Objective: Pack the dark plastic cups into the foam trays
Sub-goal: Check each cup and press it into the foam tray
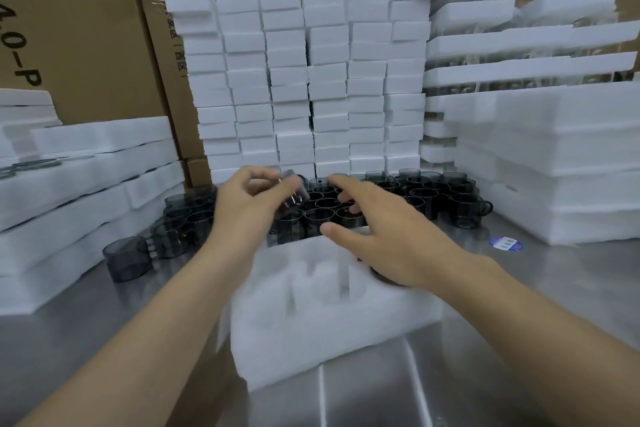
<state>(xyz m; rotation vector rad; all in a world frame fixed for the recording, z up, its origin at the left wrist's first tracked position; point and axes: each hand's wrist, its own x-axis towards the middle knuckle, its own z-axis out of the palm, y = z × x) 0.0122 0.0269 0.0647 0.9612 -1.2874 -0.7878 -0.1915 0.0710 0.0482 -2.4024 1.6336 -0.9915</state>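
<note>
A white foam tray [325, 329] with round pockets lies on the steel table in front of me. One dark cup [379, 274] sits in its right pocket, mostly hidden under my right hand [388, 243], whose fingers are spread and straight above the cluster. Several dark smoky plastic cups [433, 194] stand crowded behind the tray. My left hand [249, 204] grips a blurred, tilted dark cup [294, 192] lifted just over that cluster.
Stacks of white foam blocks [311, 80] form a wall behind the cups. Foam tray stacks stand at the left [86, 184] and right [561, 163]. A single cup [128, 258] sits apart at left. Cardboard boxes [69, 28] fill the back. A blue sticker [507, 244] lies on the table.
</note>
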